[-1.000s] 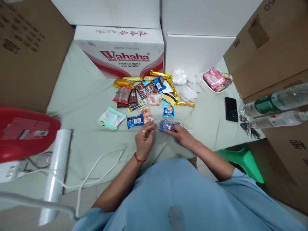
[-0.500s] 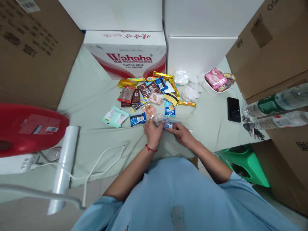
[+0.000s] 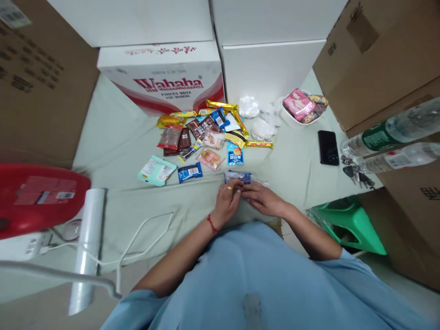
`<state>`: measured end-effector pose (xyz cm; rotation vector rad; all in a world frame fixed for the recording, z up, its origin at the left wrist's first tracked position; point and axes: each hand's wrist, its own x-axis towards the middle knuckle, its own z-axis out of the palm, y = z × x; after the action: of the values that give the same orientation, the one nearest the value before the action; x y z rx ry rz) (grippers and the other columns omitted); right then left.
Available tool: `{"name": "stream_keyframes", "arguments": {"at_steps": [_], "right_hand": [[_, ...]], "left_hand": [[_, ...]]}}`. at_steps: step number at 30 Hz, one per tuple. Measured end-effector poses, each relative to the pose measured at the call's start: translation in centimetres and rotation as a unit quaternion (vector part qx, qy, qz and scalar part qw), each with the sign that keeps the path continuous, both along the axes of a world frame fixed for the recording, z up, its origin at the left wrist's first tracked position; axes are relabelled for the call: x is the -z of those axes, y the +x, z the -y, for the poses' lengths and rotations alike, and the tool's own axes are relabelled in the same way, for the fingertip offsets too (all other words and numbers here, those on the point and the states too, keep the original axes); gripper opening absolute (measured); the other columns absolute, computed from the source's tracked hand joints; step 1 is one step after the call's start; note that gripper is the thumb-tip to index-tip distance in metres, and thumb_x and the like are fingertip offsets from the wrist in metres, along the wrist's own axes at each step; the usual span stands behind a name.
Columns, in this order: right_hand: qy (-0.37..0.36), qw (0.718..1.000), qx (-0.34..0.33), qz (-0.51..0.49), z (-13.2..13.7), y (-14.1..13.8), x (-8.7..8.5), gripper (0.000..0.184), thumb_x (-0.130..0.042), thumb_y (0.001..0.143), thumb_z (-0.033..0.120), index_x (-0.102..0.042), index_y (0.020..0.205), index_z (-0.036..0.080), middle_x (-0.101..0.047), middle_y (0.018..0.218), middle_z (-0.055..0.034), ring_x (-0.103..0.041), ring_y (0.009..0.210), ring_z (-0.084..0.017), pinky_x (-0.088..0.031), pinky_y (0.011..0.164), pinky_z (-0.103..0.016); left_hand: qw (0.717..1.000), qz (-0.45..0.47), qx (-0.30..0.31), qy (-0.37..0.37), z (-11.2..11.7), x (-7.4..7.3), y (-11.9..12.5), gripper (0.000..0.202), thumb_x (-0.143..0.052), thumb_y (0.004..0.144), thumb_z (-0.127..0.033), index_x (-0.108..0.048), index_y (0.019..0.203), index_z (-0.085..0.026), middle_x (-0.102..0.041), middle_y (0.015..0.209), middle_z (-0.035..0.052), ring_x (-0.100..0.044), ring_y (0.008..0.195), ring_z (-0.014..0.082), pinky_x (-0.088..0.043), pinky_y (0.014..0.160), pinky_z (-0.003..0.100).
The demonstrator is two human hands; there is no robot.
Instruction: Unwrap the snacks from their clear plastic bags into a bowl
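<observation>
A blue packet in clear plastic film (image 3: 244, 176) lies on the cloth-covered table, just beyond my fingertips. My left hand (image 3: 227, 201), with a ring and a red string bracelet, has its fingers curled and pressed together at the packet's near side. From the right, my right hand (image 3: 265, 199) meets the left fingertips, its fingers held close together. Whatever is pinched where they meet is too small to make out. Nearest beyond the packet are a pink-wrapped snack (image 3: 210, 158), a light-blue snack pouch (image 3: 235, 154) and a dark-blue packet (image 3: 190, 172).
More wrapped snacks (image 3: 206, 127) pile up before the Wahaba carton (image 3: 165, 82). Clear plastic bundles (image 3: 263, 129), a white bowl (image 3: 296, 120), a phone (image 3: 328, 147), keys (image 3: 357, 176) and bottles (image 3: 395, 128) stand rightward. A plastic roll (image 3: 90, 238) and white cable (image 3: 137, 233) lie left.
Both hands have drawn back toward my body and come together. The blue packet, between them before, now lies beyond the fingertips. The view has shifted slightly.
</observation>
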<state>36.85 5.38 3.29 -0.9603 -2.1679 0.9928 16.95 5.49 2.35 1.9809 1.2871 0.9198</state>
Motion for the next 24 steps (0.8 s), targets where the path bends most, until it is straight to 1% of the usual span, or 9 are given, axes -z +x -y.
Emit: {"name": "stream_keyframes", "arguments": {"at_steps": [2,4,6,8,10,12,17,21,24], "right_hand": [[-0.034,0.997,0.07,-0.024,0.8,1.0,-0.2,0.031,-0.05,0.102,0.027,-0.068,0.128,0.028,-0.068,0.128,-0.0086,-0.064,0.117,-0.023,-0.053,0.103,-0.043],[-0.061,0.976,0.21,-0.023,1.3,1.5,0.2,0.032,-0.052,0.102,0.031,-0.065,0.131,0.027,-0.063,0.132,-0.0106,-0.068,0.102,-0.021,-0.058,0.093,-0.04],[-0.072,0.942,0.326,0.028,1.4,1.5,0.7,0.04,-0.058,0.097,0.033,-0.061,0.136,0.023,-0.057,0.137,-0.0153,-0.067,0.09,-0.021,-0.059,0.085,-0.041],[-0.067,0.921,0.367,0.112,1.4,1.6,1.1,0.042,-0.061,0.094,0.032,-0.063,0.133,0.019,-0.058,0.131,-0.0172,-0.065,0.093,-0.025,-0.057,0.087,-0.045],[-0.049,0.922,0.342,0.176,1.2,1.8,0.8,0.027,-0.061,0.093,0.029,-0.071,0.115,0.019,-0.065,0.113,-0.0145,-0.061,0.099,-0.029,-0.052,0.095,-0.049],[-0.025,0.935,0.31,0.171,0.9,2.1,-0.4,0.015,-0.062,0.093,0.027,-0.073,0.099,0.02,-0.067,0.101,-0.012,-0.059,0.101,-0.03,-0.047,0.098,-0.049],[-0.053,0.969,0.237,0.052,-1.6,0.2,-3.8,0.013,-0.061,0.093,0.029,-0.071,0.099,0.022,-0.068,0.097,-0.0071,-0.062,0.087,-0.022,-0.049,0.082,-0.034],[-0.123,0.978,0.162,0.035,-5.8,-2.8,-3.1,0.015,-0.059,0.09,0.027,-0.07,0.1,0.023,-0.071,0.09,-0.0011,-0.062,0.083,-0.019,-0.047,0.078,-0.03],[-0.146,0.973,0.175,0.043,-8.4,-3.6,-1.5,0.015,-0.058,0.089,0.029,-0.07,0.091,0.021,-0.07,0.086,-0.0009,-0.061,0.083,-0.019,-0.045,0.077,-0.029]], "left_hand": [[1.0,-0.008,-0.003,0.003,0.1,1.0,-0.3,0.023,-0.04,0.102,-0.022,-0.06,0.113,-0.021,-0.071,0.102,0.0067,-0.066,0.095,0.0187,-0.05,0.088,0.034],[1.0,-0.011,-0.004,0.007,-0.1,1.4,-0.2,0.024,-0.038,0.103,-0.021,-0.061,0.11,-0.021,-0.07,0.102,0.008,-0.065,0.097,0.0199,-0.049,0.087,0.034],[0.999,-0.036,0.002,0.014,-0.4,1.2,0.3,0.024,-0.041,0.101,-0.019,-0.063,0.111,-0.02,-0.07,0.106,0.0096,-0.064,0.1,0.0219,-0.046,0.086,0.036],[0.994,-0.108,0.019,0.021,-0.6,0.6,0.8,0.025,-0.044,0.099,-0.017,-0.066,0.111,-0.02,-0.069,0.106,0.0102,-0.064,0.099,0.0237,-0.044,0.086,0.038],[0.978,-0.204,0.045,0.022,-0.9,0.0,1.1,0.024,-0.045,0.097,-0.015,-0.068,0.104,-0.019,-0.069,0.101,0.0104,-0.063,0.096,0.0247,-0.043,0.085,0.039],[0.963,-0.26,0.067,0.016,-1.0,-0.4,1.3,0.024,-0.045,0.096,-0.015,-0.069,0.097,-0.018,-0.068,0.099,0.0115,-0.063,0.094,0.0256,-0.042,0.086,0.041],[0.959,-0.263,0.103,0.012,-1.6,-0.1,1.8,0.026,-0.045,0.093,-0.011,-0.07,0.089,-0.017,-0.068,0.104,0.015,-0.061,0.103,0.0289,-0.043,0.091,0.044],[0.958,-0.248,0.144,0.012,-2.3,-0.6,1.5,0.025,-0.049,0.085,-0.006,-0.072,0.086,-0.015,-0.07,0.104,0.0177,-0.062,0.106,0.0306,-0.043,0.096,0.047],[0.955,-0.217,0.201,0.022,-2.2,-2.0,-0.1,0.022,-0.055,0.082,-0.009,-0.074,0.081,-0.019,-0.071,0.115,0.0152,-0.063,0.111,0.0289,-0.044,0.101,0.047]]}}
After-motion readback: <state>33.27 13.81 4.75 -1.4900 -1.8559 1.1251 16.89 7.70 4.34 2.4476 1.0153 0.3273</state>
